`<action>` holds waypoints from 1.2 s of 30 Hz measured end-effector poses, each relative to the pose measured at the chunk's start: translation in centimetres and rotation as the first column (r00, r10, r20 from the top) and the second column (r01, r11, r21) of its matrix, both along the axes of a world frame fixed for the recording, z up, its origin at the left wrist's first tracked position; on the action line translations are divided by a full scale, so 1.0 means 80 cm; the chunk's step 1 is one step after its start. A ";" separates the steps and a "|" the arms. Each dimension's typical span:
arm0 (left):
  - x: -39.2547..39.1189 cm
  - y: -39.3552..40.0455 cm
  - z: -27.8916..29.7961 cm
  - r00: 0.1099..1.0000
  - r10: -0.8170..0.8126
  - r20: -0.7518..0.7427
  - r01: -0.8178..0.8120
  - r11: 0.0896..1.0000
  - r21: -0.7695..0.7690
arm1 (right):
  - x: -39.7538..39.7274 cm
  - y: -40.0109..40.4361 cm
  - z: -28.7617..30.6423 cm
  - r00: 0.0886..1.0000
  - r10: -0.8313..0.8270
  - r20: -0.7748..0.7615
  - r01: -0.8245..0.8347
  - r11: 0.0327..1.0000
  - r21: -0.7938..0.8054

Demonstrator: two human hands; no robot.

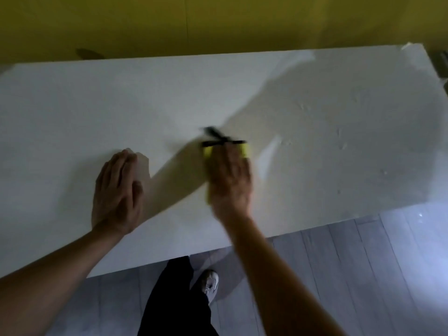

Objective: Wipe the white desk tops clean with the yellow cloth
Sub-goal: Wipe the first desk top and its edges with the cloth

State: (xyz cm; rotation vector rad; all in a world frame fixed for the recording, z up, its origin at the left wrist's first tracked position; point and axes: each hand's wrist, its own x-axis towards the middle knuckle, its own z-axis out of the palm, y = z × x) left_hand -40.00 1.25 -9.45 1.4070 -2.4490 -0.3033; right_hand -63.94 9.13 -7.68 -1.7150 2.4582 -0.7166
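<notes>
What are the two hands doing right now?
Left hand: open, flat on the white desk.
Right hand: open, pressing the yellow cloth down.

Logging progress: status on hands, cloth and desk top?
Left hand flat on white desk top, open. Right hand pressing yellow cloth mid-desk, blurred. Dark object just beyond cloth, too blurred to identify.

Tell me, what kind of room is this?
Probably an office or study room, though that's a guess. There's a big white desk top against a yellow wall, with grey wood-look floor underneath.
</notes>
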 end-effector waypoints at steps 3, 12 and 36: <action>0.001 -0.003 -0.004 1.000 0.018 0.005 -0.018 1.000 0.009 | -0.124 0.002 0.006 0.924 -0.382 -0.030 0.383 0.919 0.097; -0.002 -0.004 -0.010 0.999 0.046 0.023 -0.046 0.999 -0.010 | 0.020 -0.069 0.005 0.983 -0.141 0.114 0.145 0.989 -0.022; -0.004 -0.013 0.005 0.992 0.083 0.098 -0.086 0.996 0.032 | 0.072 -0.150 0.001 0.935 0.352 -0.042 -0.345 0.932 0.114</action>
